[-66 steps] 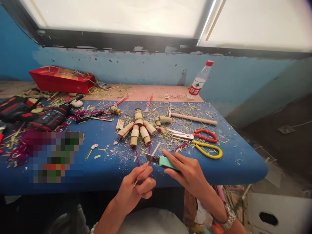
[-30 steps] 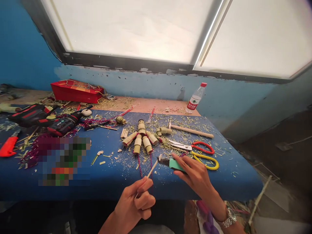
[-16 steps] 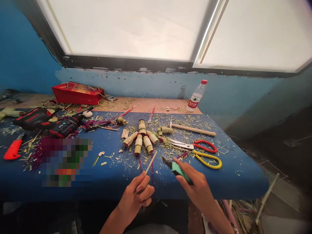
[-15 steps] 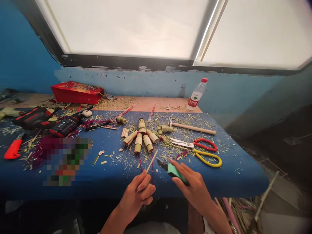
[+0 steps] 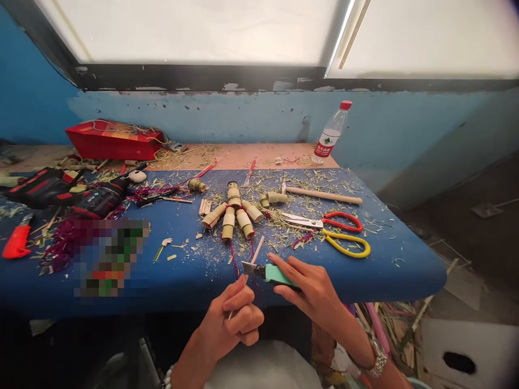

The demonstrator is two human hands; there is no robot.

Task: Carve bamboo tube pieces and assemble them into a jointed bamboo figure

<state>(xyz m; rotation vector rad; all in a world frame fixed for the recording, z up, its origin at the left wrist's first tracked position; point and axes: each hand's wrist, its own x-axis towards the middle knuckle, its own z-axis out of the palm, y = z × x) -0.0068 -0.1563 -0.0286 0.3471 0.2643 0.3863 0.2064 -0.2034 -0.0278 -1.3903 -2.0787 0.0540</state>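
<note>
My left hand (image 5: pixel 237 313) is closed around a thin wooden stick (image 5: pixel 258 249), which points up and away over the table's front edge. In my right hand (image 5: pixel 310 286) is a utility knife (image 5: pixel 279 274) with a turquoise handle, its blade lying across the stick just above my left fingers. Beyond both hands rests a figure of bamboo pieces (image 5: pixel 234 213), jointed with dark red string that trails toward me. Scissors (image 5: pixel 324 222) with one red and one yellow handle lie open to the right of it.
A hammer (image 5: pixel 324 195) lies behind the scissors, near a water bottle (image 5: pixel 327 138). On the left are a power drill (image 5: pixel 99 199), a red-handled knife (image 5: pixel 17 240) and a red box (image 5: pixel 115 143). Shavings cover much of the blue tabletop (image 5: pixel 389 281).
The knife has moved left, from beside the stick to across it. My view has tipped down a little, so the table sits higher in the picture.
</note>
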